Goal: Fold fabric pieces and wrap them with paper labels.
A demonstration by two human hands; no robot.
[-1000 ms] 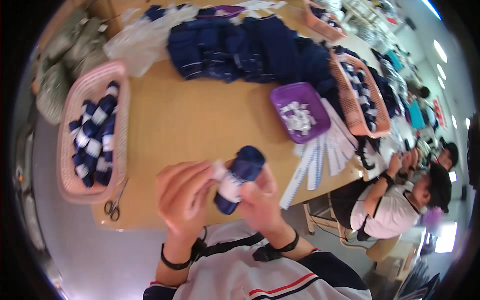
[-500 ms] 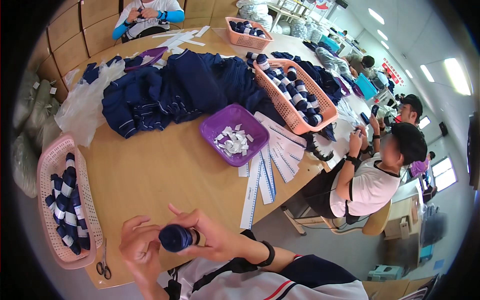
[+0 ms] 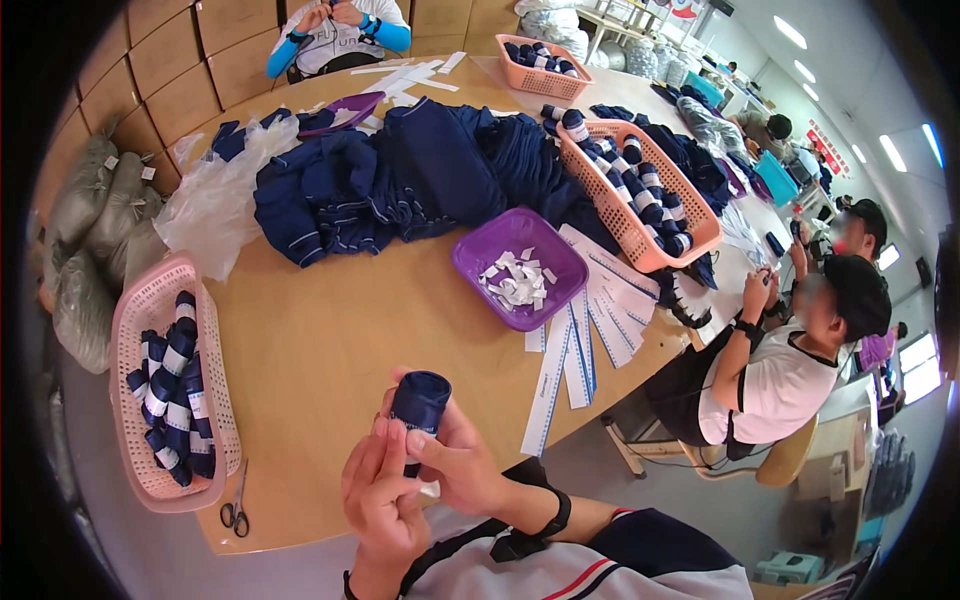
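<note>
Two hands close around one rolled navy garment point(image 3: 418, 402), held upright just off the table's near edge, close to the body where the fingers can work on it. The left hand point(image 3: 380, 500) cups the roll from below; the right hand point(image 3: 455, 468) pinches its side, thumb pressing a pale paper band. At the near left corner, a pink basket point(image 3: 215, 400) holds banded rolls, scissors point(image 3: 235, 512) beside it. Mid-table, a purple tray point(image 3: 490, 290) keeps small white tags within reach, long paper strips point(image 3: 570, 350) fanned toward the right edge. Unrolled navy clothing point(image 3: 400, 185) lies heaped farther back.
</note>
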